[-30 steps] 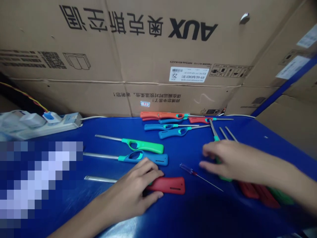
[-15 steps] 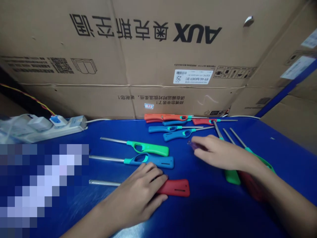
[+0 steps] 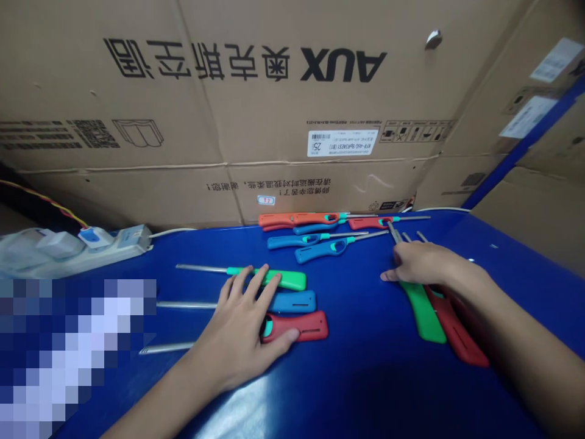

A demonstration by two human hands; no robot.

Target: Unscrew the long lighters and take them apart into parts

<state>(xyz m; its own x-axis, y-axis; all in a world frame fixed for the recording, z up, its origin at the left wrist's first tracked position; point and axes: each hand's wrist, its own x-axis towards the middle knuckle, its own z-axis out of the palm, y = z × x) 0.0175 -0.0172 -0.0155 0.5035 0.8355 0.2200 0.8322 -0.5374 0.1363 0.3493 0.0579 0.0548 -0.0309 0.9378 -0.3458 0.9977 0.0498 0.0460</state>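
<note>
Left hand [image 3: 244,320]: one, palm down, fingers spread across a row of three lighters, fingertips on the green lighter [image 3: 290,280], thumb resting on the red lighter [image 3: 315,325], blue lighter [image 3: 297,301] between. Right hand [image 3: 420,262]: one, over the neck of a second green lighter [image 3: 425,314], thumb standing apart; whether the fingers grip cannot be told.

Handling, as judged: the left hand seems to be steadying the row. Light, even pressure across all three handles would suit best, thumb and fingertips working from the outer sides, clear of the triggers, so that the slim barrels do not fan or cross. The right hand would do well to take one neck alone, without dragging its neighbour.

Condition of the row: on the left of the table, handles rightward, metal barrels leftward; glossy plastic, narrow dark slots in the blue and red handles, turquoise trigger visible on the red; red and blue handles close together, possibly touching.

Farther out: second red lighter [image 3: 459,335], beside the second green one, partly under the forearm; rear lighters [image 3: 315,252], orange, red and blue, before the carton [image 3: 274,146]; power strip [image 3: 91,247], far left; blue table [image 3: 347,384] beneath
</note>
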